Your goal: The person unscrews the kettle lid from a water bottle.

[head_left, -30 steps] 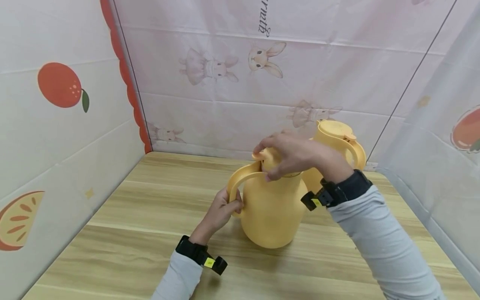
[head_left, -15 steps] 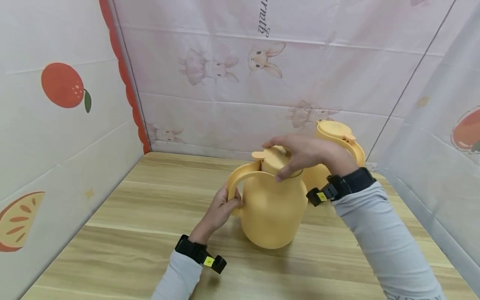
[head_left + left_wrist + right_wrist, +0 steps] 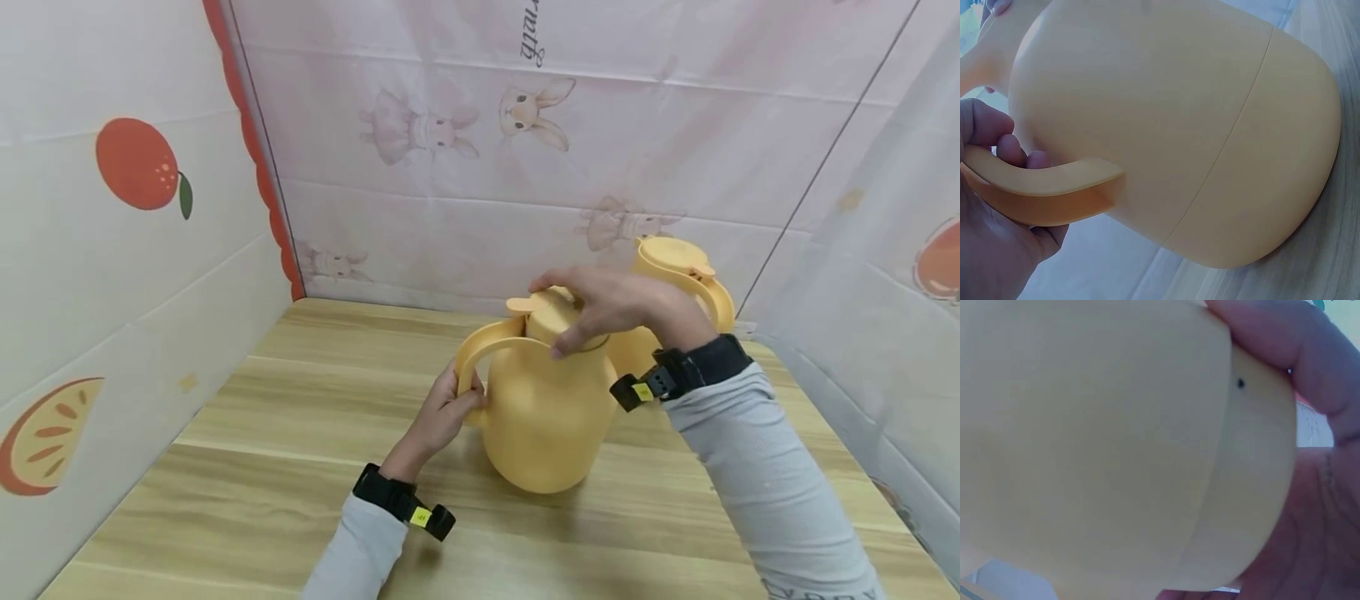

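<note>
Since a second ago our right hand (image 3: 615, 304) has turned on the jug (image 3: 543, 408)'s lid (image 3: 551, 317), fingers curled round it. Left hand (image 3: 442, 417) grips the handle (image 3: 483, 346). Jug stands on the table (image 3: 262, 467), a second jug (image 3: 675, 283) just behind.

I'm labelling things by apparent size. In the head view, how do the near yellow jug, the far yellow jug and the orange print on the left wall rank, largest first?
1. Near yellow jug, clearly largest; it is also closest.
2. Far yellow jug and orange print: unsure. The right hand hides much of the far jug, so its visible part looks about the print's size.
</note>
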Motion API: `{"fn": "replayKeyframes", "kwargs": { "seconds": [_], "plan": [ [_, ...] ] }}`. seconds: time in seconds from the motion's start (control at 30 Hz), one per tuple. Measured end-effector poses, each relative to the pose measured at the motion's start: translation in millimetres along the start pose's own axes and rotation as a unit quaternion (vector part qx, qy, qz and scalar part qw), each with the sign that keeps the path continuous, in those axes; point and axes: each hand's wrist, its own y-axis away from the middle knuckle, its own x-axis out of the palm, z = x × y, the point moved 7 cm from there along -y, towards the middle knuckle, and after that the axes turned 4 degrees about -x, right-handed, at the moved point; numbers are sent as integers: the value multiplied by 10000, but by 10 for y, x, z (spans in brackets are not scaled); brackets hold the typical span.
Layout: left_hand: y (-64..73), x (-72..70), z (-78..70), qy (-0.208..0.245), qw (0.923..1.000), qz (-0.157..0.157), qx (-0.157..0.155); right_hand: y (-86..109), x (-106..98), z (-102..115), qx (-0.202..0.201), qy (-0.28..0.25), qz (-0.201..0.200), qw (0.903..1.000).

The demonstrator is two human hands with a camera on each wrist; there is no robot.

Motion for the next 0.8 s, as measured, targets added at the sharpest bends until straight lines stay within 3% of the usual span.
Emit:
{"fn": "replayKeyframes", "kwargs": {
  "seconds": [0.53, 0.8],
  "plan": [
    [-1, -19, 0, -11, 10000, -30, -69, -26, 11, -21, 142, -110, 47, 9998],
    [-14, -11, 1, 68, 10000, -12, -49, -17, -25, -10, -32, -30, -120, 9999]
  ]
}}
